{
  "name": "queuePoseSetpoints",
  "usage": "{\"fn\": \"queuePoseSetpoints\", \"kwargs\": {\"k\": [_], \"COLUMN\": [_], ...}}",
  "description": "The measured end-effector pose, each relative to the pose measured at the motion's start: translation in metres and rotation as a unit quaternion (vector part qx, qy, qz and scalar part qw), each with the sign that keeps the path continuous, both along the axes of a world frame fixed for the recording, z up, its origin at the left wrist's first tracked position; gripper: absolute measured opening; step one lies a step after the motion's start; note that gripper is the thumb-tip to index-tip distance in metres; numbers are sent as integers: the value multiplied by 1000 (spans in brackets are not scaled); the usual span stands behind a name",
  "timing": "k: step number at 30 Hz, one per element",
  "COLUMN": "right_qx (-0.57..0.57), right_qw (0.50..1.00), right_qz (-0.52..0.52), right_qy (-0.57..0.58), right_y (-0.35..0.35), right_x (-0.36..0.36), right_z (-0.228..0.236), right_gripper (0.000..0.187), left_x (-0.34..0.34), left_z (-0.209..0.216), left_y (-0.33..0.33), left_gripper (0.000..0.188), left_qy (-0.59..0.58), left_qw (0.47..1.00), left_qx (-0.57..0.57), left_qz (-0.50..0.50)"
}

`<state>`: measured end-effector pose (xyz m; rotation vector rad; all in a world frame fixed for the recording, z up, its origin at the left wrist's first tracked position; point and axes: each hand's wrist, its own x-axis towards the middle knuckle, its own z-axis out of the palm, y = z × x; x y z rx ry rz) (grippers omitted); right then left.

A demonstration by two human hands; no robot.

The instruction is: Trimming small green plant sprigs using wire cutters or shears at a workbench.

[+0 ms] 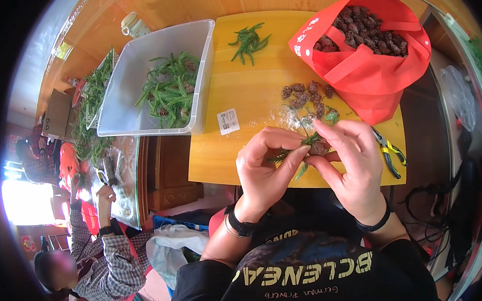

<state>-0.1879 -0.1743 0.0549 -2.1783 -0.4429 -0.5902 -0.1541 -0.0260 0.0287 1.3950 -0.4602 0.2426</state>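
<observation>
My left hand (271,162) pinches a small green artificial pine sprig (311,139) between thumb and fingertips, above the near part of the yellow table. A brown pine cone (319,147) sits against the sprig, held in the closed fingers of my right hand (352,164). Fingers partly cover both pieces, and a thin stem sticks up from them. Just beyond my hands lies a cluster of loose pine cones (301,97), with pale crumbs scattered around it. Wire cutters (390,153) with yellow and black handles rest to the right of my right hand.
A clear plastic bin (201,93) of sprigs with cones stands at left. A red bag (367,78) full of pine cones is at far right. A loose sprig (248,42) and a white label (228,122) lie on the table (220,165). Another person (109,264) works at left.
</observation>
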Motion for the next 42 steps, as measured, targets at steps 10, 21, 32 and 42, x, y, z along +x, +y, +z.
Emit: {"fn": "queuePoseSetpoints", "kwargs": {"k": [10,21,32,42], "right_qx": [23,15,27,64], "right_qw": [1000,1000,998,989], "right_qz": [8,26,40,98], "right_qy": [-6,11,31,87], "right_y": [7,7,2,2], "right_x": [3,4,2,-1], "right_z": [7,14,16,22], "right_gripper": [43,42,45,53], "left_x": [1,2,-4,-7], "left_z": [9,2,2,-5], "left_y": [11,11,10,6], "left_gripper": [16,24,26,29], "left_qy": [5,-70,-51,-126], "left_qw": [997,996,995,989], "left_qx": [76,37,64,73], "left_qz": [0,-36,-63,3]}}
